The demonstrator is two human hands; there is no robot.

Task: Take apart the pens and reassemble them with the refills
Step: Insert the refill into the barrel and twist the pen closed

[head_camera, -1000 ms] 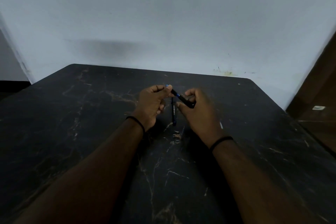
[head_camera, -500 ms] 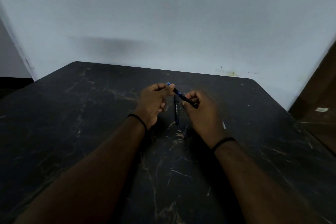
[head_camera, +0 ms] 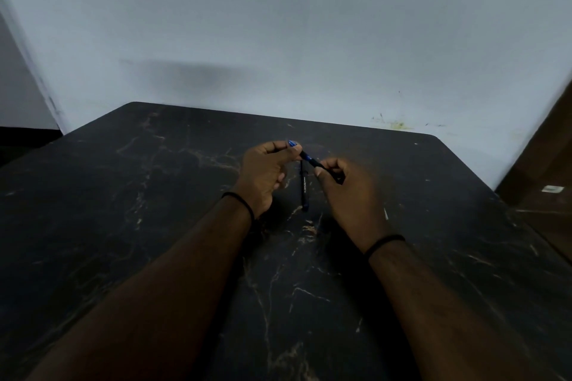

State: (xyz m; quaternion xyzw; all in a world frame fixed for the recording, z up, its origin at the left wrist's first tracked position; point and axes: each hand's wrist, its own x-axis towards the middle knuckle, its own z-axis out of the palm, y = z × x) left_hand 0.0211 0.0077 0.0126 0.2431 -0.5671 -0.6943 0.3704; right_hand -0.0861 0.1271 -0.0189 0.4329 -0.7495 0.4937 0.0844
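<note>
A: Hands?
B: Left hand point(head_camera: 266, 170) pinches blue end of pen point(head_camera: 309, 159); right hand point(head_camera: 346, 189) grips its black end, fingers curled. Held above tabletop point(head_camera: 154, 195).
A: Other items?
B: 2nd pen point(head_camera: 304, 192) flat on tabletop betw. hands.

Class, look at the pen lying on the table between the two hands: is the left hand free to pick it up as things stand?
Probably not yet. The left hand and right hand both grip the held pen; the lying pen is close and uncovered.
</note>
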